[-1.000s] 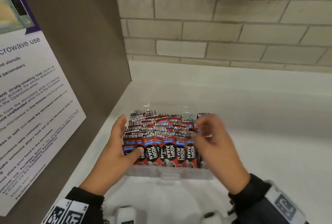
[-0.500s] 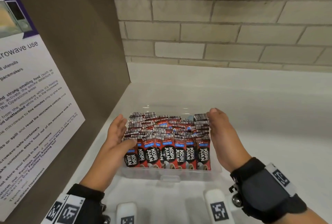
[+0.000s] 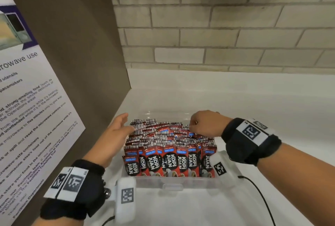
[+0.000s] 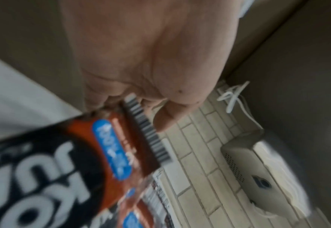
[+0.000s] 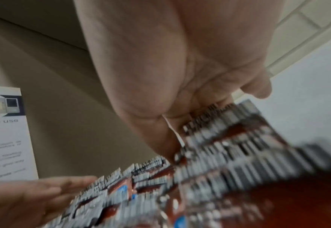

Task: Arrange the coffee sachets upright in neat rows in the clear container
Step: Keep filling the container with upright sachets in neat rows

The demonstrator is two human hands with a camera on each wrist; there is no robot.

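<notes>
pale brick runs along the back wall above a white counter, and a brown side panel with a printed microwave notice closes off the left. on the counter, close to that panel, sits the clear container, packed with red and black coffee sachets standing upright in rows, their striped top edges showing all the way back and the front row facing out with the brand name readable through the wall. the left hand lies along the left side of the pack, fingers fairly straight and only lightly bent, fingertips touching the tops of the sachets at that edge; the left wrist view is blurred but shows a sachet edge right against the fingers, and i can't tell from it whether anything is pinched. the right hand is over the back right corner of the rows, knuckles up and fingers curled down among the sachet tops; whether they actually pinch one i cannot tell, as the right wrist view is smeared. both wrists wear black bands with white marker tags, and a thin black cable trails over the counter on the right.
</notes>
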